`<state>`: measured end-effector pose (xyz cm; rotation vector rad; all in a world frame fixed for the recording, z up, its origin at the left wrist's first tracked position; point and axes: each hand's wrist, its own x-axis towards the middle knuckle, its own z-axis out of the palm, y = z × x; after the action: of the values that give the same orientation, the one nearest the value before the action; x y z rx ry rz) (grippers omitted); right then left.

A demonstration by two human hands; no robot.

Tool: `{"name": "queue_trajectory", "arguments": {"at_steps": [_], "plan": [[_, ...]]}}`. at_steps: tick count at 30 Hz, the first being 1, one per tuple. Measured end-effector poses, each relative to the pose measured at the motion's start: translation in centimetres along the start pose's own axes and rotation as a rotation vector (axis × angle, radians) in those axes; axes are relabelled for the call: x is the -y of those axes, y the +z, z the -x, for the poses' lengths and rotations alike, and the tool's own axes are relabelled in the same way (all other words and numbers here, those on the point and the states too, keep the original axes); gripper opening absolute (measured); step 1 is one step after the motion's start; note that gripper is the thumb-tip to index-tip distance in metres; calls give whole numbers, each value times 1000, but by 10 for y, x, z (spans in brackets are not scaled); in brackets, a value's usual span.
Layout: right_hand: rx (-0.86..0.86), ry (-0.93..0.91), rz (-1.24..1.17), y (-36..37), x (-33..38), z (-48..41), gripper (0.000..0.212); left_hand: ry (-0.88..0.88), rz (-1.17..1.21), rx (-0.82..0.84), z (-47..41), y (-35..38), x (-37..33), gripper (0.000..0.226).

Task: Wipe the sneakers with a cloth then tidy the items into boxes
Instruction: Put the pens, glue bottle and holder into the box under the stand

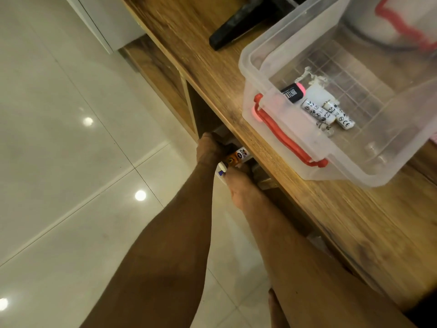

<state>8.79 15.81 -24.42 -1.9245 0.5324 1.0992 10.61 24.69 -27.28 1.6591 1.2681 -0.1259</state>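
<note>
Arms both stretched forward and down to an open recess under the wooden tabletop (236, 95). Left hand (209, 147) at the recess mouth, knuckles up, fingers bent over something dark and lost in shadow; cannot tell whether it grips. Right hand (238, 185) just beside it, lower in the view, thumb laid against a white-and-blue item (221, 172). Its fingers run under the tabletop edge, hidden, so its grasp cannot be told. Glue bottle (237, 157), white with orange cap and printed label, lies between the two hands at the recess opening, close against both. Clear plastic box (250, 55) sits open-topped on the tabletop, above and to the right of the hands, red handle (283, 136) on its near side. In the box: white cylinders (318, 112) with printed symbols, lying side by side; a black-and-pink item (294, 92) just beside them; possibly a key ring (326, 130) at their near end. Black object (238, 22) on the tabletop beyond the box, apart from it. Glossy tiled floor (71, 162) on the left, showing round light reflections.
</note>
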Motion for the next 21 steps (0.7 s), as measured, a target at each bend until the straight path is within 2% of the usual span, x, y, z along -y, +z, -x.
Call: {"name": "queue_trajectory", "arguments": {"at_steps": [4,8,16,21], "plan": [[39,-52,49,-5,-9,21,51,21,28,-71,15,-22,-5,27],[119,-100,44,-26,-8,55,39,55,52,-104,40,-36,-6,26],[80,-347,161,-61,5,122,36,25,207,-89,125,-61,-3,17],[123,-503,201,-80,8,173,30,121,252,-104,182,-84,-11,12]]}}
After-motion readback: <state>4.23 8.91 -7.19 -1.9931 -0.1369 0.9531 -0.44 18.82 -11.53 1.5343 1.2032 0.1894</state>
